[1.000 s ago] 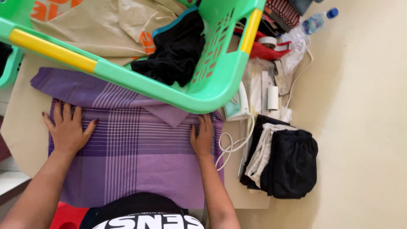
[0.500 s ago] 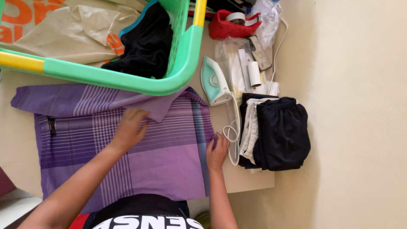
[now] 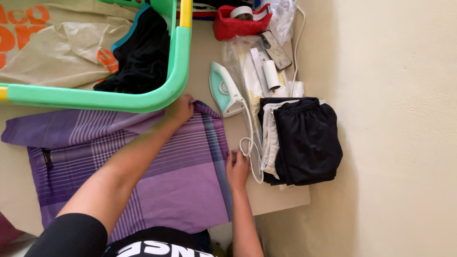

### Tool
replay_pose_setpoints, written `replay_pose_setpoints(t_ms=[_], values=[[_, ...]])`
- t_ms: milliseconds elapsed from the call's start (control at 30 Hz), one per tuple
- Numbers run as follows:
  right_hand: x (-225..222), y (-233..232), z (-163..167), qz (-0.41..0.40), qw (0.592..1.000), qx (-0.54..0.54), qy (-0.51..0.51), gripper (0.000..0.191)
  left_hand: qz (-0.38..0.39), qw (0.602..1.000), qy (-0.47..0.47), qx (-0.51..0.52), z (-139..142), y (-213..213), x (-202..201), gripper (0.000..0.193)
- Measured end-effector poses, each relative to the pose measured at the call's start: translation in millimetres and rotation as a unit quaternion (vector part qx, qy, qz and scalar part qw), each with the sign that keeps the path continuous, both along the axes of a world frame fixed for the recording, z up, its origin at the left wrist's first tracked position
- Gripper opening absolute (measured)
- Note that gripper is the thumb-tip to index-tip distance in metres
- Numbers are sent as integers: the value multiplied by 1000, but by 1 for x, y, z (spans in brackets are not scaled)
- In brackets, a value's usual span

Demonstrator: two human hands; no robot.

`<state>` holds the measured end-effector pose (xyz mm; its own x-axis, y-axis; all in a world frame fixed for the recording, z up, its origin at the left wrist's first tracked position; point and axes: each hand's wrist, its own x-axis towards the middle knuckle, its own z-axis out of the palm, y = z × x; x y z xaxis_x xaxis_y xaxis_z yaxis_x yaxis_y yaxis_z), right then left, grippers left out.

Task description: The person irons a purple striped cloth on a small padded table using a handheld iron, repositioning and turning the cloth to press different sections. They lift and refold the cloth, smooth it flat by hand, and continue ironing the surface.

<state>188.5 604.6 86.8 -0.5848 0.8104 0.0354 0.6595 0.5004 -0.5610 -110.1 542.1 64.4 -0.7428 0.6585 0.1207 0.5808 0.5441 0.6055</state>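
Lying flat across the counter [image 3: 281, 202]: purple striped cloth [image 3: 157, 185], top edge partly tucked under the rim of the green laundry basket [image 3: 143, 100].

Left hand [image 3: 180, 110] pinching the cloth's upper right corner, right against the basket rim. Right hand [image 3: 237, 167] gripping the cloth's right edge lower down, fingers curled over it.

Crowding the right side: white and teal iron [image 3: 224, 90] lying just beside the upper corner, its white cord [image 3: 251, 143] looping down and nearly touching the right hand. Sitting beyond the cord: stack of folded dark and white clothes [image 3: 304, 140], reaching close to the counter's right edge.

Blocking upward: basket holding black clothing [image 3: 143, 54]. Cluttering the far end: red tray [image 3: 238, 26], phone [image 3: 276, 50], white roll [image 3: 271, 75].

Remaining open: narrow bare strip of counter below the folded stack. Bordering the right: pale wall [image 3: 395, 128].
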Motion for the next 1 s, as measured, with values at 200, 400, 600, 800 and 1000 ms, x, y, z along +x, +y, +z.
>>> replay_pose_setpoints(t_ms=[200, 400, 600, 800, 1000], values=[[1, 14, -2, -1, 992, -122, -36, 23, 18, 997, -30, 75, 4, 6, -8, 8], [0, 20, -15, -15, 998, -16, 51, 15, 1, 989, 60, 135, 6, 6, -7, 9], [-5, 12, -21, -46, 998, -21, 23, 17, -35, 987, -12, 159, 24, -8, 19, 58], [-11, 12, -22, -73, 997, -4, -32, 17, -142, 985, 5, 97, 16, -48, 70, 51], [-17, 5, 20, 26, 999, -19, -8, 31, -308, 950, 30, -29, -11, -61, 118, 74]])
